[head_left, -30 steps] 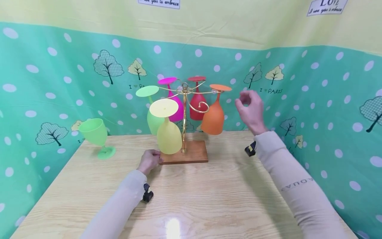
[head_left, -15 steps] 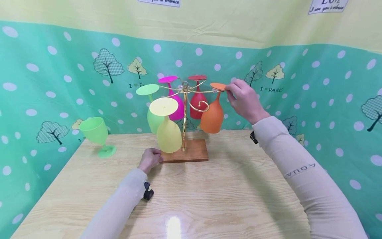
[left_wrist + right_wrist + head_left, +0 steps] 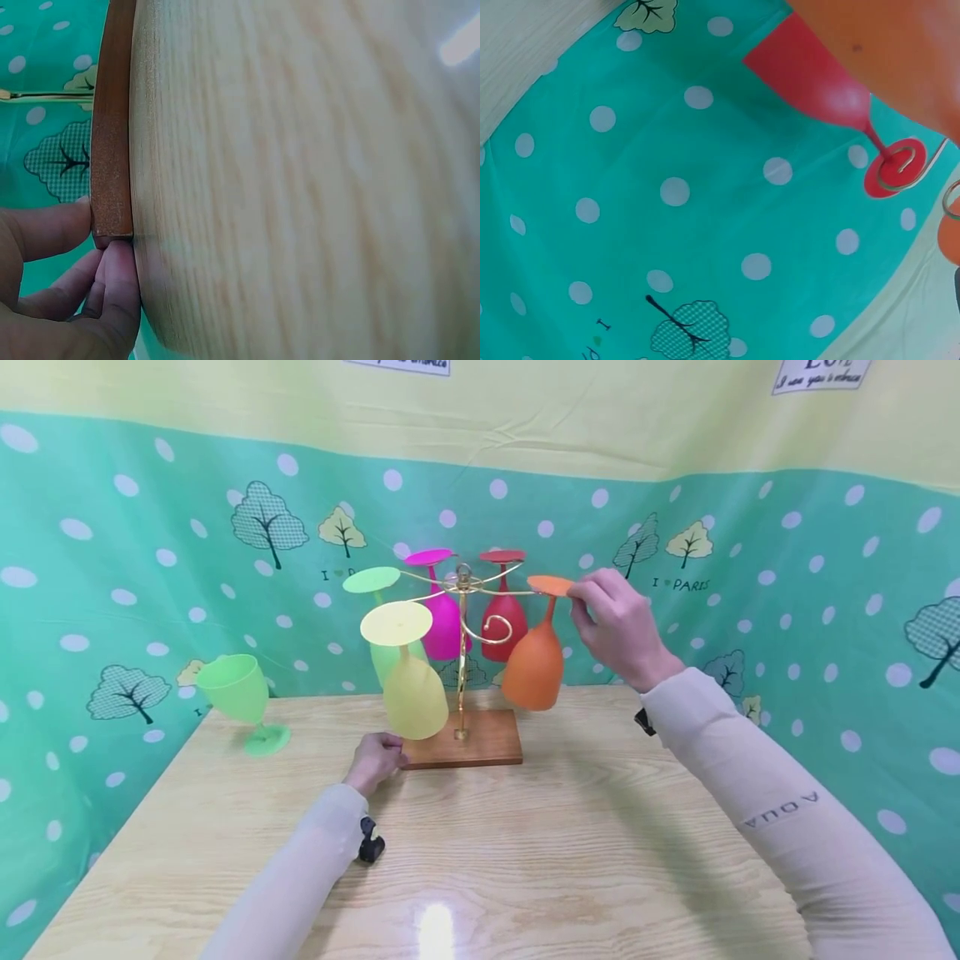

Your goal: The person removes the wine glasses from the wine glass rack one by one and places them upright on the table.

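A gold metal rack (image 3: pixel 462 677) rises from a wooden base (image 3: pixel 487 737). Upside down from its curled arms hang a yellow goblet (image 3: pixel 415 697), a light green goblet (image 3: pixel 384 652), a magenta goblet (image 3: pixel 447 625), a red goblet (image 3: pixel 503 620) and an orange goblet (image 3: pixel 534 667). My left hand (image 3: pixel 373 760) holds the base's front left corner; the left wrist view shows the thumb (image 3: pixel 52 229) and fingertips (image 3: pixel 120 274) on either side of that end. With thumb and fingers my right hand (image 3: pixel 621 625) pinches the orange goblet's foot at its right edge. The right wrist view hides this grip.
A bright green goblet (image 3: pixel 238 693) stands upright on the wooden table (image 3: pixel 525 868) at the far left. One front hook (image 3: pixel 497 628) of the rack holds no goblet. A dotted green curtain (image 3: pixel 825 610) closes off the back and sides.
My right hand has come left to the orange goblet and taken its foot. The rack's top has turned slightly: yellow goblet and bare hook shifted left, magenta and red right. The left hand stays put.
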Motion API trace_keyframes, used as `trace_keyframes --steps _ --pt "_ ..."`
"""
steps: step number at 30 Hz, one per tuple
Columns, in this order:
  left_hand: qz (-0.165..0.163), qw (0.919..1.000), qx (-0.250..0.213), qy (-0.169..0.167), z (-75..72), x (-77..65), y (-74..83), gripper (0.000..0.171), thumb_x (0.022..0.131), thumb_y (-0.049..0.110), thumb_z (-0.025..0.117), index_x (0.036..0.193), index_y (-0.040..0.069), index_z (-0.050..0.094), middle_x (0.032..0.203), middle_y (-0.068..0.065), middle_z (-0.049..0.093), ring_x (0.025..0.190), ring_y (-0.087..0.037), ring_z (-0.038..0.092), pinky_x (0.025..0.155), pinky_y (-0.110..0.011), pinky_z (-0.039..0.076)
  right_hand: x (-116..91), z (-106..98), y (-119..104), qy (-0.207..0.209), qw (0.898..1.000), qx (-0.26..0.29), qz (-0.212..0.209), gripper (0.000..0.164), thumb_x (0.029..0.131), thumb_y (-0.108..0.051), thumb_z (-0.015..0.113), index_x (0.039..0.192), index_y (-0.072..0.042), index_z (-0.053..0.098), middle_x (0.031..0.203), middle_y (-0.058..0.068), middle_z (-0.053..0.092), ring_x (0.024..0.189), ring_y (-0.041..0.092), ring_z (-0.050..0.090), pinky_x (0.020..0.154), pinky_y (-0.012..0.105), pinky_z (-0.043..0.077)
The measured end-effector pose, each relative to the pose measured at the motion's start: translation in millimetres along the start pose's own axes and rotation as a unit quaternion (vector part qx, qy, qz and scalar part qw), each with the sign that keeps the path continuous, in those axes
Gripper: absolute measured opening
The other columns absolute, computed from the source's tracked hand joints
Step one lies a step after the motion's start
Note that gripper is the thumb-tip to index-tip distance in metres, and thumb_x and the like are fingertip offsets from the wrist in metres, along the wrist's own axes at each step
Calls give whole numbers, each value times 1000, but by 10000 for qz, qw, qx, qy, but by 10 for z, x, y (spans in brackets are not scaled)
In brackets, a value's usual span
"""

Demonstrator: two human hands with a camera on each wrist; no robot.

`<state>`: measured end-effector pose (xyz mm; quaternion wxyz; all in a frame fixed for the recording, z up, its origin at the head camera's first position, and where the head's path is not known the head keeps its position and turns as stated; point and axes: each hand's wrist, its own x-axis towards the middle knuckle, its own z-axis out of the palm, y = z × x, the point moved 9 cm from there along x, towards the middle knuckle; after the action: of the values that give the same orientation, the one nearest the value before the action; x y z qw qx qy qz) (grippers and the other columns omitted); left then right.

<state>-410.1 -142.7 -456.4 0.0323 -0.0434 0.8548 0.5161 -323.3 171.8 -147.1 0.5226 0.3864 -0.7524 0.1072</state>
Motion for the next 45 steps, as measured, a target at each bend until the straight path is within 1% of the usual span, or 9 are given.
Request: trace_keyframes --steps 5,10,17,21,25,30,34,41,45 --pt "108 9999 -15 47 -15 -3 13 30 79 -5 65 108 -8 61 106 -21 62 85 -24 58 67 -27 49 15 -71 -126 252 9993 204 -193 8 80 9 64 87 5 65 84 15 61 80 30 58 69 42 56" --pt "144 9999 -56 0 -6 -14 31 33 78 -6 66 110 -9 60 105 -20 61 89 -25 59 73 -29 50 36 -121 -249 425 9977 395 -355 12 77 14 64 86 5 64 82 15 59 76 30 57 69 40 54" --pt "19 10000 -17 0 5 -15 8 33 78 -5 68 110 -9 60 103 -18 60 86 -23 58 69 -26 51 98 -131 -405 344 9967 523 -515 10 80 11 61 87 5 65 83 15 60 77 28 57 68 39 55" --pt "-13 10000 -19 28 4 -2 -2 34 78 -6 67 111 -8 60 106 -19 60 92 -25 58 73 -28 52 148 -99 -461 280 9961 618 -567 9 82 10 62 88 5 66 84 14 61 78 27 57 69 38 55" --pt "20 10000 -49 37 3 -9 6 34 78 -6 67 112 -9 59 107 -20 60 95 -27 58 77 -32 52 214 -46 -482 129 9967 541 -597 9 85 8 60 90 5 67 85 14 61 80 27 57 71 37 55" --pt "37 10000 -47 14 7 -13 9 35 79 -6 66 113 -9 59 108 -21 60 96 -28 59 79 -33 52 302 -12 -448 33 9975 442 -557 8 86 6 62 90 5 69 83 14 62 77 26 59 70 35 55" --pt "52 10000 20 66 -3 -7 19 35 78 -6 67 112 -9 59 108 -21 60 98 -30 59 83 -37 51 382 6 -375 -42 9982 426 -416 7 86 5 63 88 5 70 80 13 62 73 24 59 68 33 55" --pt "87 9999 96 107 -11 -13 29 34 77 -5 67 111 -9 60 108 -21 61 99 -31 58 87 -40 49 439 99 -192 -407 9984 387 89 8 87 2 64 89 4 71 77 13 60 70 24 54 63 33 53" --pt "104 9999 48 62 -3 -23 36 33 78 -5 66 110 -9 60 108 -21 60 100 -31 57 88 -41 49 402 121 -74 -459 9978 301 372 9 87 4 62 89 4 71 77 13 61 70 24 56 63 36 53"
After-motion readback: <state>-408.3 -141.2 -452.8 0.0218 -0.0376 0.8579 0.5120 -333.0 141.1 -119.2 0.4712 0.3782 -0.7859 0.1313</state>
